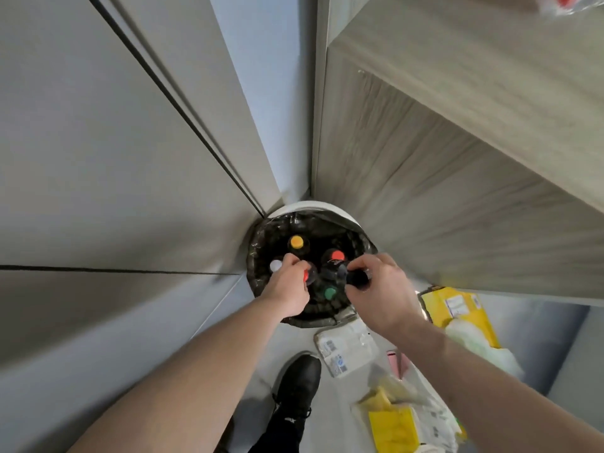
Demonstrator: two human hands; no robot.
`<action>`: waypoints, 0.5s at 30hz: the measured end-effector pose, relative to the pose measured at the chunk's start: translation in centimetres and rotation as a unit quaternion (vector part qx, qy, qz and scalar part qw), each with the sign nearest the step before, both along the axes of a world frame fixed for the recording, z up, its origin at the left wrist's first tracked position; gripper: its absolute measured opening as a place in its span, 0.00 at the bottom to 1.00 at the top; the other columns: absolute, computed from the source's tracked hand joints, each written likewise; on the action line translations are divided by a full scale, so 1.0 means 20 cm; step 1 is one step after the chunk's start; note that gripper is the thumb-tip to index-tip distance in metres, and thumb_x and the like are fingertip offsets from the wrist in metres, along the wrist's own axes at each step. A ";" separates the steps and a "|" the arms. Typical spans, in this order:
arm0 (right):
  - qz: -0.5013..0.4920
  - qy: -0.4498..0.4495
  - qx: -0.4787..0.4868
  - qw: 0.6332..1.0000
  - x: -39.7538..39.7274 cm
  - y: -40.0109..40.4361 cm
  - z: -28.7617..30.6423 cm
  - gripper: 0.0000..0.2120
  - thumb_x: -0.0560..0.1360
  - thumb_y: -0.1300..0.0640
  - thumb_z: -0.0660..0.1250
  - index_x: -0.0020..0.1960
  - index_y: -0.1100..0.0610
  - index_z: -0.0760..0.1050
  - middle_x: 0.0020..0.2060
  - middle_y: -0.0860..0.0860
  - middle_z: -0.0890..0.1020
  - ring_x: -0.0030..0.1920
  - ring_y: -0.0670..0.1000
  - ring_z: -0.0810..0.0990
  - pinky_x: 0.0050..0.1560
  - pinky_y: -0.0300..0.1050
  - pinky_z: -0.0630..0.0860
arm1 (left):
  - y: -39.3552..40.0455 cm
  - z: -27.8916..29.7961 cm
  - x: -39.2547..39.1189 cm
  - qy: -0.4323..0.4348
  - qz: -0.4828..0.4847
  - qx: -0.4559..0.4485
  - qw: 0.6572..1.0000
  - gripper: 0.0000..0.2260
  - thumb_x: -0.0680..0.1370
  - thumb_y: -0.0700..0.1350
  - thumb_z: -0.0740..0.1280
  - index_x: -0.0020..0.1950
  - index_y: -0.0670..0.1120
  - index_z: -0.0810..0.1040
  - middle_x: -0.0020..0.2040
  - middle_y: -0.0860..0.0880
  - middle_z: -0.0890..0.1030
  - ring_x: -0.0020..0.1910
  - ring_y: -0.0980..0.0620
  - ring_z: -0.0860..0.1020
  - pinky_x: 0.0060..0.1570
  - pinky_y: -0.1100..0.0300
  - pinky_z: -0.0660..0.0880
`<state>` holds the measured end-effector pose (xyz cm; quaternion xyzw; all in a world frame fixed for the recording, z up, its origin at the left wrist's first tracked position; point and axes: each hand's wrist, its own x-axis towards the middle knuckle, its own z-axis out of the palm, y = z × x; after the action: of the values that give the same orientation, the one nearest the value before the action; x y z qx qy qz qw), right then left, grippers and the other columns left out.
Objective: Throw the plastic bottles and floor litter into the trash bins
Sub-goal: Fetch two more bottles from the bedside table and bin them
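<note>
A white trash bin (327,207) lined with a black bag stands in the corner below me. Inside it stand several dark plastic bottles, with an orange cap (296,242), a red-orange cap (337,256), a white cap (275,265) and a green cap (329,292) showing. My left hand (287,289) reaches over the bin's left side and grips a dark bottle with a red cap (306,275). Over the bin's right side, my right hand (379,291) grips another dark bottle (356,277).
Grey wall panels close in on the left, and a wooden cabinet (457,158) rises on the right. Floor litter lies to the right of the bin: a yellow package (457,305), a white labelled wrapper (346,346), a pink scrap (397,362) and yellow-and-white wrappers (402,423). My black shoe (299,384) stands below the bin.
</note>
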<state>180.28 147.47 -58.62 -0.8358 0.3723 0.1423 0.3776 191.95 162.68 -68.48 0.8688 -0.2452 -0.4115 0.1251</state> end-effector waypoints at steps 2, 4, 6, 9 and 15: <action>0.010 0.014 0.000 1.000 0.04 0.01 -0.08 0.12 0.74 0.57 0.70 0.56 0.45 0.80 0.56 0.44 0.75 0.49 0.53 0.81 0.50 0.47 0.80 | 0.00 -0.06 0.02 0.022 -0.008 0.015 1.000 0.22 0.80 0.39 0.63 0.75 0.49 0.69 0.69 0.53 0.64 0.61 0.43 0.74 0.64 0.52 0.73; 0.022 0.031 0.003 0.999 0.07 0.02 -0.15 0.13 0.75 0.58 0.69 0.57 0.46 0.80 0.55 0.45 0.74 0.49 0.53 0.80 0.49 0.47 0.79 | 0.00 -0.10 0.03 0.043 -0.019 0.027 0.999 0.25 0.80 0.38 0.62 0.77 0.49 0.67 0.72 0.54 0.62 0.64 0.42 0.73 0.66 0.51 0.72; 0.025 0.045 0.006 0.999 0.10 0.02 -0.21 0.14 0.75 0.59 0.68 0.58 0.46 0.80 0.55 0.44 0.73 0.50 0.54 0.80 0.50 0.46 0.78 | 0.01 -0.13 0.05 0.058 -0.026 0.030 0.998 0.26 0.80 0.37 0.62 0.78 0.50 0.66 0.73 0.56 0.61 0.67 0.43 0.73 0.68 0.51 0.72; 0.020 0.062 0.010 0.998 0.12 0.02 -0.29 0.14 0.76 0.60 0.68 0.60 0.48 0.79 0.55 0.45 0.71 0.49 0.54 0.78 0.50 0.45 0.76 | 0.04 -0.15 0.07 0.060 -0.032 0.024 0.997 0.27 0.79 0.38 0.62 0.78 0.51 0.67 0.73 0.57 0.62 0.67 0.44 0.73 0.70 0.50 0.71; 0.007 0.098 0.021 0.995 0.14 0.03 -0.40 0.18 0.78 0.60 0.68 0.66 0.50 0.78 0.63 0.51 0.73 0.59 0.58 0.79 0.59 0.48 0.77 | 0.13 -0.14 0.10 0.030 -0.015 0.000 0.999 0.22 0.80 0.39 0.61 0.75 0.49 0.70 0.73 0.57 0.64 0.60 0.47 0.78 0.66 0.54 0.73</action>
<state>183.08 147.98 -66.57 -0.8122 0.3988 0.2342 0.3556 193.85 165.21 -71.33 0.8525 -0.2540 -0.4391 0.1265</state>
